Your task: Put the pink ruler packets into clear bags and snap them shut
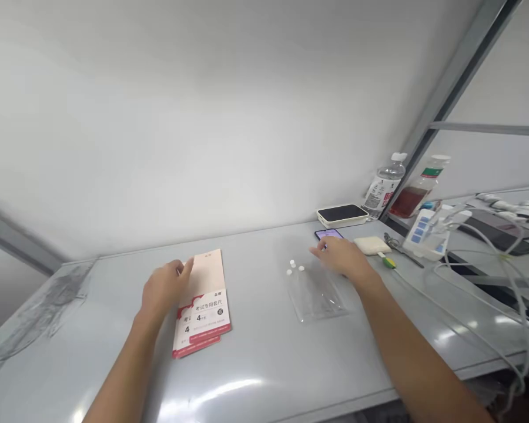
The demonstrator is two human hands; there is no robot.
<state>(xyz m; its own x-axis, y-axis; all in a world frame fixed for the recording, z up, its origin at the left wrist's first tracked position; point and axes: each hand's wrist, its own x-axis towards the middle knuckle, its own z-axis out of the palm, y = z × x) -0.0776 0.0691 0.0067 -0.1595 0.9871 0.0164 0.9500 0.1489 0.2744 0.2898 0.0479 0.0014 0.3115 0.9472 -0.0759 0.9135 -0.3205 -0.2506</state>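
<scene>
My left hand (165,286) is at the left edge of two overlapping cardboard ruler-set packages (209,317), white and red with Chinese print. Its thumb stretches over the pale upper part of the packages, and the other fingers are loosely bent; no grip on them shows. Over the upper right of a clear plastic bag (320,299) hovers my right hand (339,257), fingers apart and apparently holding nothing. Several small white round pieces (293,265) are by the bag's top left corner. Behind the right hand lies a phone (328,234) with a lit purple screen, partly covered.
A white-cased device (342,215) stands by the wall. Two bottles (384,185) lean near the metal post. Further right are a cream block (372,245), scissors (403,249), a white container (427,234) and loose white cables (449,326). A dark smear (44,311) marks the table's left side.
</scene>
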